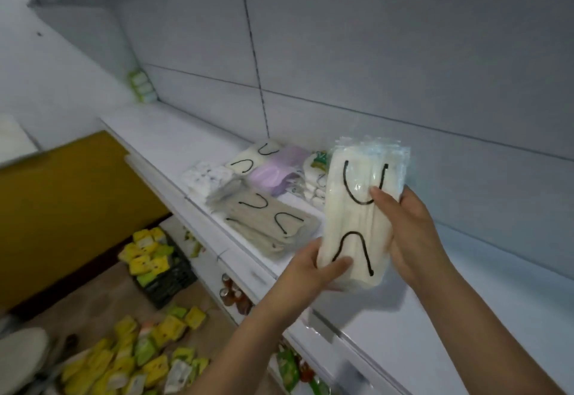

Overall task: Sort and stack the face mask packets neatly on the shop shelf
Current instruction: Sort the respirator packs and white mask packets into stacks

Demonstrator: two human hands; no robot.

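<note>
Now a cream mask packet (357, 224) is held by both hands, left hand (313, 267) and right hand (410, 227), above the shelf's (435, 317) front edge; it is best laid squarely on the matching cream packet (253, 158).

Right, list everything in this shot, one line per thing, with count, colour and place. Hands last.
cream mask packet with black ear loops: one, cream, held above the shelf.
beige mask packets with black loops: small stack, beige, shelf front.
second cream mask packet: one, cream, shelf rear.
lilac mask packet: one, lilac, shelf middle.
white patterned mask packet: one, white, left of the group.
white printed packets: count unclear, behind the held packet.
white metal shelf: one, white.
yellow and green snack packets: many, on the floor.
black plastic crate: one, on the floor, holding snack packets.
left hand: grips the held packet's lower end.
right hand: grips its right side.
</note>
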